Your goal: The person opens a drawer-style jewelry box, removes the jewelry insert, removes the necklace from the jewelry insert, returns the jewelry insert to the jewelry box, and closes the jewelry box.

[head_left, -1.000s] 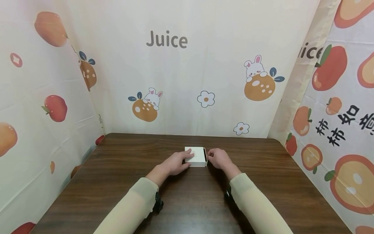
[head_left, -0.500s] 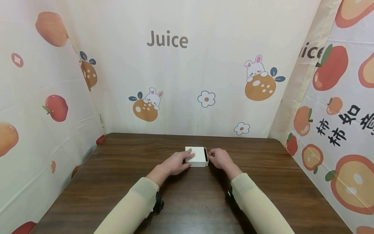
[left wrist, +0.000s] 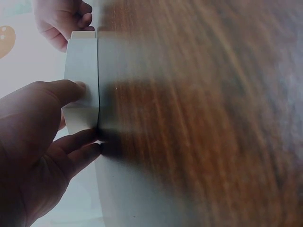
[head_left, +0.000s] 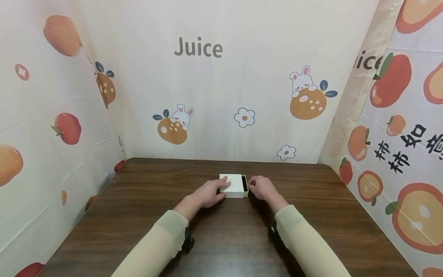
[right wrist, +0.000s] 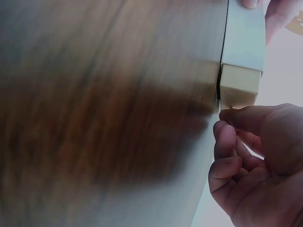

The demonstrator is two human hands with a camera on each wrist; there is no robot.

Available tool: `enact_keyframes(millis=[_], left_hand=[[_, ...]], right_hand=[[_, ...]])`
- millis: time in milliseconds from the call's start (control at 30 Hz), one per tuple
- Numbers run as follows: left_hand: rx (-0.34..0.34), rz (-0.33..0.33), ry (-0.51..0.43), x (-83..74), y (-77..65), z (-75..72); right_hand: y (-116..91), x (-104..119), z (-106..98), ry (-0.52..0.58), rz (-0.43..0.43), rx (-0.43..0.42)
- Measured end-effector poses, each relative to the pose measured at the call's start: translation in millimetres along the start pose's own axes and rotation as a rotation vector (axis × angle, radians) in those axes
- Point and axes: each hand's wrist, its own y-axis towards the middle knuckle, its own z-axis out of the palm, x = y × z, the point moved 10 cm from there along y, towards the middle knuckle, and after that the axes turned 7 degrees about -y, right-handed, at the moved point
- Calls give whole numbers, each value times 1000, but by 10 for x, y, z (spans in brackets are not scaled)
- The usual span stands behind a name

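A small white drawer box (head_left: 236,183) lies on the dark wooden table, its inner tray (right wrist: 240,78) sticking a little out of the right end. A dark strip of the tray's inside shows from above. My left hand (head_left: 207,193) grips the outer sleeve at its left end, thumb (left wrist: 72,90) on the near side and fingers round the end and over the top. At the tray's right end my right hand (head_left: 262,187) pinches with thumb and forefinger, the other fingers curled. Whatever small pull sits between those fingertips is hidden.
The brown wood-grain table (head_left: 145,231) extends on all sides of the box. Behind it hangs a pale curtain (head_left: 214,84) printed with fruit and rabbits, with similar cloths at left and right. Dark wrist cameras show under both cream sleeves (head_left: 155,240).
The inner tray has slid slightly further right out of the sleeve, widening the dark gap. My right hand has moved a little right with it; my left hand has kept its place.
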Motion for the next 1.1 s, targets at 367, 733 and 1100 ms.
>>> enact_keyframes(millis=[367, 733, 1100], left_hand=[[-10, 40, 0, 54, 27, 20], [-1, -2, -20, 4, -16, 7], [-17, 41, 2, -33, -32, -12]], right_hand=[[-3, -46, -4, 13, 12, 0], [-7, -55, -1, 0, 0, -11], [-30, -33, -48, -34, -16, -18]])
